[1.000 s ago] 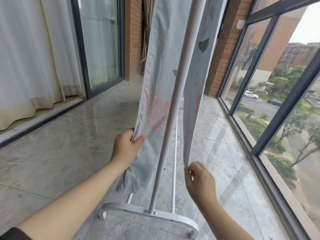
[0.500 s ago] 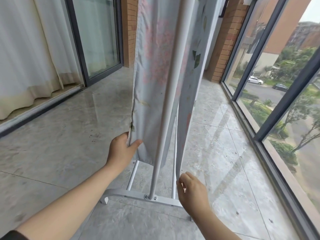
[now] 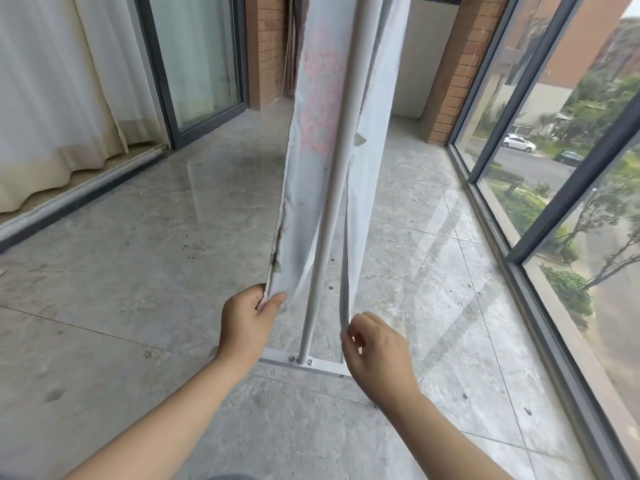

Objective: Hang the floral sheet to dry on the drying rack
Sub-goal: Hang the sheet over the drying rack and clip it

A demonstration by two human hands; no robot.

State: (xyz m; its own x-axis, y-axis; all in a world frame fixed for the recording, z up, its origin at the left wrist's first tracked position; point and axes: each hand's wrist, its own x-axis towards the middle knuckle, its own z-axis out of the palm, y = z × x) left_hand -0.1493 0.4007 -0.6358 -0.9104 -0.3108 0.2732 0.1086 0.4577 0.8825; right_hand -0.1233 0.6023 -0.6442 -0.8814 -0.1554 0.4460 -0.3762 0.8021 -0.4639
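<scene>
— White fabric with pink blossoms and green leaves: where does the floral sheet (image 3: 320,98) hang?
— Over the drying rack (image 3: 354,81). It is draped down both sides of the white upright pole (image 3: 333,202), one panel to its left and one to its right, both ending above the grey tiled floor (image 3: 138,271).
— And the hands?
— The left hand (image 3: 246,327) pinches the bottom corner of the left panel between thumb and curled fingers. The right hand (image 3: 377,355) pinches the lower edge of the right panel with its fingertips.
— What sits under them?
— The rack's base bar (image 3: 329,368), bolted to the pole, lies on the floor between the two wrists.
— Around?
— Left, a cream curtain (image 3: 52,98) behind a sliding glass door (image 3: 197,57). Brick walls (image 3: 453,81) stand beyond. Right, tall windows (image 3: 554,133), with a white car (image 3: 518,143) on the street outside.
</scene>
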